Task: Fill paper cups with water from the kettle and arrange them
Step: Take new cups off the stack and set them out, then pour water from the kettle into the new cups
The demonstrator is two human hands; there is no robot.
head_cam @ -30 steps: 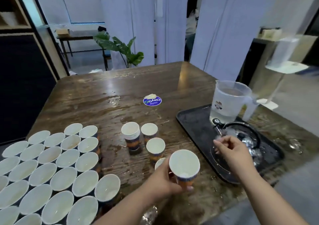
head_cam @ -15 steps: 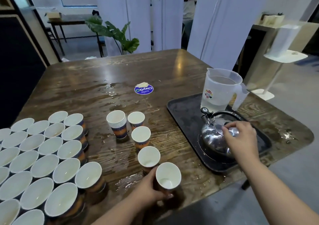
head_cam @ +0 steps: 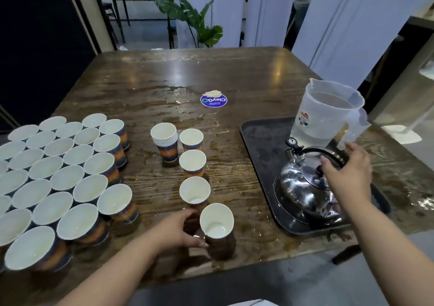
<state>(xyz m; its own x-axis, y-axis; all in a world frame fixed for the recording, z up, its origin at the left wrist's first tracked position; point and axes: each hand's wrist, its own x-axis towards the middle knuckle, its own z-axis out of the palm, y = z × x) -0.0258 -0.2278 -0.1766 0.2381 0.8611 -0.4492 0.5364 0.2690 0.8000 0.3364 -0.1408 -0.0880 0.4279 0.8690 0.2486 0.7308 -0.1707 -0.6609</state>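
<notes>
The person's left hand (head_cam: 178, 229) grips the nearest paper cup (head_cam: 217, 223) low on its side, fingers curled round the wall; the cup stands upright on the wooden table (head_cam: 234, 75) close to its near edge, and only a small pool of water shows at its bottom. Behind it a short line of three more single cups (head_cam: 193, 162) runs away from the viewer, ending beside a nested stack of cups (head_cam: 165, 141). To the left, a large block of cups (head_cam: 65, 172) stands packed rim to rim in rows, reaching out past the left edge of the view.

The right hand (head_cam: 347, 176) hovers over the steel kettle (head_cam: 305, 188), fingers loosely spread and released, close to the black arched handle (head_cam: 321, 150) but not wrapped round it; whether the fingertips touch the handle cannot be told. The kettle sits on a black tray (head_cam: 258, 146) at the right side of the table, its lid on. Just behind it on the same tray stands a clear plastic jug (head_cam: 326, 115) partly filled with water.

The tabletop is wet in patches, with puddles near the middle and by the tray. A round blue sticker (head_cam: 213, 100) lies beyond the cups. A leafy plant (head_cam: 190, 16) stands behind the table.
</notes>
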